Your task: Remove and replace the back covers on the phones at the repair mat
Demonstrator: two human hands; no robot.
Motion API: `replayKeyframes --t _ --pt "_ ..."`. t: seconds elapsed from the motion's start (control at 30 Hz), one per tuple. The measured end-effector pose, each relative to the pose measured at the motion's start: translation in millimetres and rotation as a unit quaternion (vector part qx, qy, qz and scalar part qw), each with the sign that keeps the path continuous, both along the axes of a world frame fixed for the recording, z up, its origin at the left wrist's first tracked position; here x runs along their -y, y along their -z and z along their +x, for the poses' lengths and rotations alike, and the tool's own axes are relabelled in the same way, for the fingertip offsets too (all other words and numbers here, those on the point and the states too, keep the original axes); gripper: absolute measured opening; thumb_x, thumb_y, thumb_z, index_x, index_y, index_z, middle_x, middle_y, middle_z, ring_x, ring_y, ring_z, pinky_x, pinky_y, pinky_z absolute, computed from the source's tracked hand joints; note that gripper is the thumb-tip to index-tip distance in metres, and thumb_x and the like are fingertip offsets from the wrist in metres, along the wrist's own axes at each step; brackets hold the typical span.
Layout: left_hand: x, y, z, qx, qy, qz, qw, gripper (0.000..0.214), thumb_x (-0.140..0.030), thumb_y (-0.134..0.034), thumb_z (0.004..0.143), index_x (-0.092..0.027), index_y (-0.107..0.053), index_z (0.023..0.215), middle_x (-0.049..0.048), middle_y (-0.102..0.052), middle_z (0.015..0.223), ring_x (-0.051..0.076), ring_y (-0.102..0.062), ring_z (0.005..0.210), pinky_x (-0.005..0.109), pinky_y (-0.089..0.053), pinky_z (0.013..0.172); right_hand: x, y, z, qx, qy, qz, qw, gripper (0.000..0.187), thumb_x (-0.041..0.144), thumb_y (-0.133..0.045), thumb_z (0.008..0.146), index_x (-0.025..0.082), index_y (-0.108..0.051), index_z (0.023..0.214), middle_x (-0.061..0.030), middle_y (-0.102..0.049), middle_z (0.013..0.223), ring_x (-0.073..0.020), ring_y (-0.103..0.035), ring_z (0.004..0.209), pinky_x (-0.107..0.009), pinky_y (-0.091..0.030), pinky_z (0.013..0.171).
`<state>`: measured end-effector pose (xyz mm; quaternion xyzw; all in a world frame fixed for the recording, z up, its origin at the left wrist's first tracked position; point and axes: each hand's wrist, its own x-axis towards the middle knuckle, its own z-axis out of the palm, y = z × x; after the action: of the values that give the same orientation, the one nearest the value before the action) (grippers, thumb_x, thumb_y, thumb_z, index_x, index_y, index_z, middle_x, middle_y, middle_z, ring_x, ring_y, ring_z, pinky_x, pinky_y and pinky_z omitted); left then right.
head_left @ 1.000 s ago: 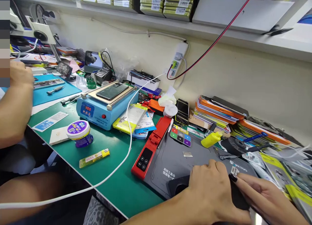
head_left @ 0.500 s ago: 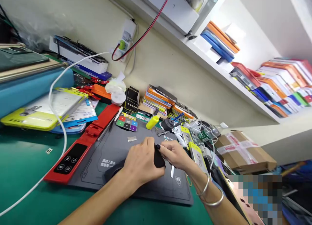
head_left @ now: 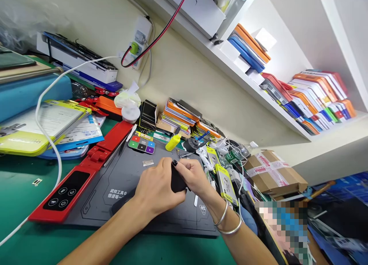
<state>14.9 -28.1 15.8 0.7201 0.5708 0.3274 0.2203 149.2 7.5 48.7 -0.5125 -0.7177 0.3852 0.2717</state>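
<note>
Head view: my left hand (head_left: 156,186) clasps a black object (head_left: 177,179), mostly concealed by my fingers; my right hand (head_left: 194,177) closes on its right side, thumb at the upper edge. The object is over the grey mat (head_left: 123,173), right of the red device (head_left: 86,170).

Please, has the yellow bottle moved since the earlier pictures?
No. Judged against the grey mat, the yellow bottle keeps its place, right of the coloured case; only the camera view has shifted.
</note>
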Motion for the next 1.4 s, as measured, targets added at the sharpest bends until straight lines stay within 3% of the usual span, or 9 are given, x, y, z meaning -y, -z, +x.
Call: replayKeyframes --t 0.47,0.67,0.8,0.9,1.0,1.1,1.17,1.3,1.4 --pt "0.8 0.6 -0.9 0.018 -0.001 -0.003 1.0 0.041 -0.043 -0.054 0.065 -0.021 -0.044 0.099 0.0065 -0.064 0.088 0.031 -0.064 0.074 0.031 -0.028 0.053 2.9 5.4 -7.7 -0.024 0.081 0.034 0.996 0.043 0.043 -0.052 0.08 0.02 -0.032 0.05 0.0064 -0.029 0.049 -0.0068 -0.025 0.047 -0.023 -0.018 0.044" --pt "3.0 -5.0 0.6 0.049 -0.015 0.0 0.999 0.045 -0.043 -0.056 0.066 -0.023 -0.043 0.104 0.0056 -0.062 0.097 0.029 -0.063 0.082 0.032 -0.034 0.058 -3.9 -13.8 0.7 -0.021 0.048 -0.057 0.997 0.037 0.047 -0.055 0.075 0.02 -0.045 0.052 0.0083 -0.033 0.036 -0.0057 -0.027 0.03 -0.021 -0.018 0.034" --pt "1.0 -11.7 -6.5 0.11 -0.041 0.006 0.993 0.057 -0.049 -0.061 0.065 -0.023 -0.04 0.111 0.0043 -0.06 0.1 0.026 -0.06 0.087 0.034 -0.04 0.068 -11.1 -21.2 15.5 -0.027 0.105 -0.038 0.993 0.042 0.057 -0.041 0.079 0.024 -0.03 0.055 0.0107 -0.023 0.037 -0.0057 -0.02 0.031 -0.02 -0.02 0.034" --pt "-1.6 -15.6 -18.0 0.297 -0.044 -0.015 0.954 0.058 -0.046 -0.068 0.064 -0.026 -0.042 0.113 -0.0007 -0.056 0.091 0.02 -0.056 0.081 0.031 -0.041 0.073 -19.6 -6.0 22.9 0.008 0.152 -0.023 0.988 0.041 0.057 -0.035 0.081 0.024 -0.028 0.057 0.0106 -0.02 0.039 -0.0067 -0.02 0.033 -0.021 -0.022 0.035" --pt "-4.4 -15.9 -24.0 0.472 0.012 -0.05 0.88 0.044 -0.044 -0.063 0.072 -0.027 -0.047 0.11 -0.0041 -0.049 0.08 0.014 -0.048 0.071 0.027 -0.039 0.068 -26.8 20.7 18.3 0.082 0.181 -0.007 0.98 0.039 0.054 -0.059 0.068 0.022 -0.039 0.057 0.0067 -0.037 0.043 -0.01 -0.038 0.04 -0.022 -0.028 0.041" --pt "-8.7 -12.2 -21.5 0.522 0.039 -0.068 0.849 0.04 -0.047 -0.058 0.075 -0.024 -0.05 0.106 -0.0034 -0.048 0.079 0.013 -0.047 0.069 0.026 -0.04 0.066 -29.2 38.2 8.1 0.139 0.215 0.037 0.966 0.04 0.042 -0.077 0.05 0.02 -0.048 0.068 -0.0022 -0.056 0.063 -0.0229 -0.057 0.069 -0.027 -0.039 0.056" --pt "-12.5 -8.7 -18.8 0.545 0.04 -0.083 0.834 0.041 -0.048 -0.06 0.073 -0.023 -0.051 0.104 -0.0027 -0.049 0.079 0.013 -0.048 0.07 0.026 -0.042 0.065 -27.5 37.7 3.9 0.15 0.225 0.066 0.96 0.042 0.036 -0.076 0.054 0.019 -0.05 0.082 -0.0097 -0.062 0.085 -0.0296 -0.059 0.088 -0.033 -0.043 0.066" --pt "-18.7 -2.3 -16.8 0.582 0.035 -0.108 0.805 0.038 -0.048 -0.06 0.076 -0.022 -0.049 0.102 -0.0024 -0.049 0.081 0.013 -0.052 0.075 0.026 -0.045 0.069 -13.5 18.2 4.7 0.118 0.152 0.064 0.979 0.027 0.041 -0.062 0.075 0.019 -0.051 0.086 -0.0098 -0.062 0.101 -0.0229 -0.06 0.09 -0.034 -0.048 0.075" --pt "-20.0 1.2 -15.9 0.597 0.048 -0.12 0.792 0.037 -0.047 -0.061 0.077 -0.023 -0.048 0.103 -0.0013 -0.053 0.087 0.015 -0.056 0.085 0.029 -0.047 0.079 4.4 7.9 6.1 0.03 0.015 -0.005 0.999 0.029 0.045 -0.065 0.075 0.019 -0.052 0.076 -0.0069 -0.062 0.104 -0.0175 -0.062 0.085 -0.029 -0.051 0.072"
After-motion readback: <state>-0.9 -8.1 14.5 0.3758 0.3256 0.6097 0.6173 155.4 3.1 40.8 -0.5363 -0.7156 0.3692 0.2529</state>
